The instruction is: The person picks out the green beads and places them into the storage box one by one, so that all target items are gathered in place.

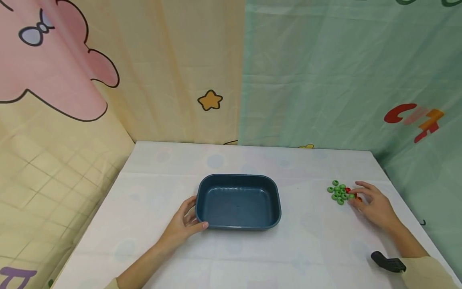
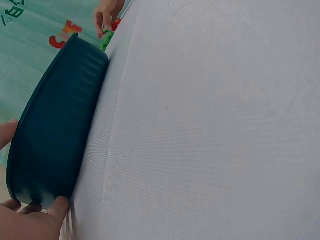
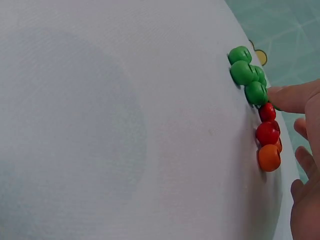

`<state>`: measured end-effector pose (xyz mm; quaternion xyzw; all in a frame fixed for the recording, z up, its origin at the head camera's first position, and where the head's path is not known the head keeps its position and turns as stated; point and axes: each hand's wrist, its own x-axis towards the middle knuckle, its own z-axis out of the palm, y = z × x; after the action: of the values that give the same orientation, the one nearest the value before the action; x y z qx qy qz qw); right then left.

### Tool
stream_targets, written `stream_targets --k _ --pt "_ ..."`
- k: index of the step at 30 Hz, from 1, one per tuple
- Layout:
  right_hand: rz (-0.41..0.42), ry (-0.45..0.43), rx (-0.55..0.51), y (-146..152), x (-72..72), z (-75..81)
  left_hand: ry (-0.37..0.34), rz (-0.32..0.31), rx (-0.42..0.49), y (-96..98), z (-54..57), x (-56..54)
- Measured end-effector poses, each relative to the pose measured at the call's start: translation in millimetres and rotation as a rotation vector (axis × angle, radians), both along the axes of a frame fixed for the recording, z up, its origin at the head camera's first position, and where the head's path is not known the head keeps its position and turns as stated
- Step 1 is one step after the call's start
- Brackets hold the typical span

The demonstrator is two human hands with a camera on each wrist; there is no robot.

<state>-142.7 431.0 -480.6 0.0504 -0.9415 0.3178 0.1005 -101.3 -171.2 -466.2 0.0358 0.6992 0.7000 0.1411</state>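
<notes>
A dark blue plastic tray point(image 1: 238, 202) with a raised rim sits mid-table with nothing inside it. My left hand point(image 1: 184, 218) grips its near left corner, thumb along the front side and fingers at the left side. In the left wrist view those fingertips press the tray's outer wall point(image 2: 55, 120). To the right lie several green beads point(image 1: 337, 192), bunched together with a few red beads point(image 3: 268, 132) and orange beads point(image 3: 269, 158). My right hand point(image 1: 373, 204) is over the right side of the bunch, thumb and forefinger apart, one fingertip right at a green bead point(image 3: 256, 93).
A white cloth point(image 1: 155, 172) with pale dots covers the table. Behind it hang a yellow curtain point(image 1: 173, 80) and a green curtain point(image 1: 306, 80) with cartoon prints. A black strap end point(image 1: 388, 263) sticks out beside the right sleeve point(image 1: 426, 273).
</notes>
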Motion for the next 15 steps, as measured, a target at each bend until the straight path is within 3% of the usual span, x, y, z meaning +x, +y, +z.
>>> stream_targets --k 15 --pt "0.090 0.005 -0.046 -26.2 -9.7 24.2 0.004 0.012 0.021 2.0 -1.5 0.9"
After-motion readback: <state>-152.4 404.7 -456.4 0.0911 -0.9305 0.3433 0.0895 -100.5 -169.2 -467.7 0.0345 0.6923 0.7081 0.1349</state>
